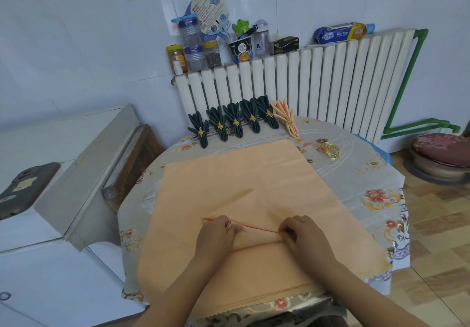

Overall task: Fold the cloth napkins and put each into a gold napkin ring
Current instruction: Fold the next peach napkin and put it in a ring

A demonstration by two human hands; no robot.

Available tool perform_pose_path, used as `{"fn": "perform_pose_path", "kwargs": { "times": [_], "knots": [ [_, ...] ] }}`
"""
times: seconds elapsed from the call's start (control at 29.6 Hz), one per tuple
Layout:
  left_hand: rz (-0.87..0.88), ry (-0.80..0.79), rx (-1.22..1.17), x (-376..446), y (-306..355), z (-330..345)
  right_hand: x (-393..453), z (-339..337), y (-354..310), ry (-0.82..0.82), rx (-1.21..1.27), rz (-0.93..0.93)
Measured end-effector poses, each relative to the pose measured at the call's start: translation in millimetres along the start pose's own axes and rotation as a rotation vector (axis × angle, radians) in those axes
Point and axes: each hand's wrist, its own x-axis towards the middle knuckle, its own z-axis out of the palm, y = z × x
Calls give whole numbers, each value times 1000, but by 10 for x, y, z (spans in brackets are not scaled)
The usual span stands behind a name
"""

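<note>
We've got both hands down on the peach napkin (pixel 229 186), which lies spread flat across the middle of the desk (pixel 368 174). Left hand (pixel 216 232) and right hand (pixel 300 232) sit a little apart, fingers curled, each pinching the same raised pleat that runs between them. Forearms come in from the near edge, converging, wrists low on the cloth, knuckles up.

Risks, as we judge it: the pleat is only held at two points, so if either pinch slips the fold springs open and the accordion goes uneven. Pulling the fold toward the body could drag the whole napkin over the slick patterned cover and skew the far edge. The near hem already hangs at the desk edge, so more pull may slide it off.

Further out: loose gold rings (pixel 329 151) lie right of the napkin's far corner, well apart from the hands, so reaching them means letting go of one side. At the far edge stand five dark green ringed napkins (pixel 235 123) in a row, with one peach ringed napkin (pixel 286 118) just beside them. Behind is a radiator (pixel 305 77) with jars on top.
</note>
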Motion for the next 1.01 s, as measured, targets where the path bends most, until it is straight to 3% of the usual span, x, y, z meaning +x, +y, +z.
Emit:
{"fn": "perform_pose_path", "kwargs": {
  "times": [0.1, 0.3, 0.41, 0.47, 0.57, 0.68, 0.88, 1.01],
  "knots": [
    [-62, 38, 198, 13, -49, 44, 17, 27, 20, -11, -4, -8],
    [-148, 44, 121, 83, -195, 41, 66, 48, -9, 25, -119, 1],
    [-11, 43, 366, 151, 5, -107, 98, 26, -50, -62, -172, 39],
    [171, 38, 391, 254, 238, -184, 109, -3, -69, -70, -182, 59],
    [444, -160, 217, 470, 523, -154, 118, -7, -115, -95, -223, 66],
    [628, -428, 353, 729, 723, 33, 99, -26, -109, -95, -249, 88],
    [624, -671, 664, 1015, 978, 179, 106, -53, -114, -80, -268, 103],
    [672, -660, 704, 976, 994, 92, 92, -47, -97, -35, -289, 113]
  ]
}}
